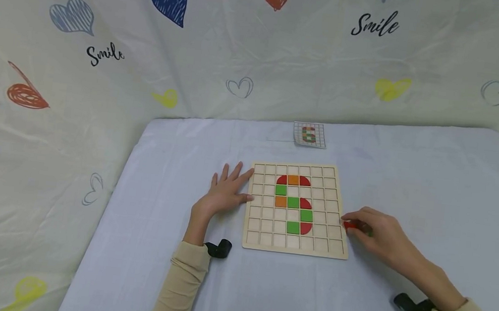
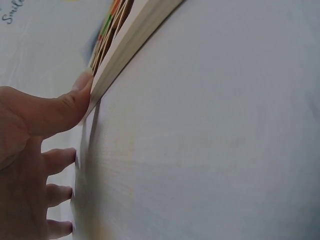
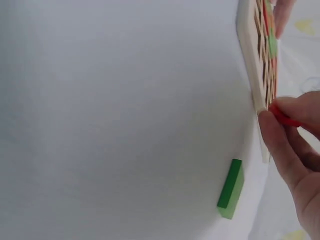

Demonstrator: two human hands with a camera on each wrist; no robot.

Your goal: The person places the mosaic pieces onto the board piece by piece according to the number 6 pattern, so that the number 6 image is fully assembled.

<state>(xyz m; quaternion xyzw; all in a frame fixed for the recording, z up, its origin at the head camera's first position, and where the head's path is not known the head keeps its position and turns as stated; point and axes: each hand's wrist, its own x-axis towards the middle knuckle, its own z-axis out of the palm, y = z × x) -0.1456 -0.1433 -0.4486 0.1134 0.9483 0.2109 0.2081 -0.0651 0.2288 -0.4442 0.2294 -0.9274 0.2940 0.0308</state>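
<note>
A square wooden grid board (image 1: 251, 238) lies on the white cloth. Red rounded pieces (image 1: 306, 228), green squares (image 1: 305, 215) and orange squares (image 1: 293, 180) fill some cells in an S-like figure. With fingers spread, my left hand (image 1: 224, 193) rests at the board's left edge; in the left wrist view its thumb (image 2: 70, 107) touches the side. Beside the right edge, my right hand (image 1: 380, 235) pinches a red piece (image 3: 284, 116) between thumb and fingers. A loose green block (image 3: 231, 189) stands on the cloth near that hand, mostly hidden by it in the head view.
Behind the board lies a small pattern card (image 1: 310, 135) showing a similar coloured figure on a grid. A pale curtain (image 1: 203, 69) printed with hearts and "Smile" hangs at the back and left of the table. Black straps with devices (image 1: 414, 308) sit on both wrists.
</note>
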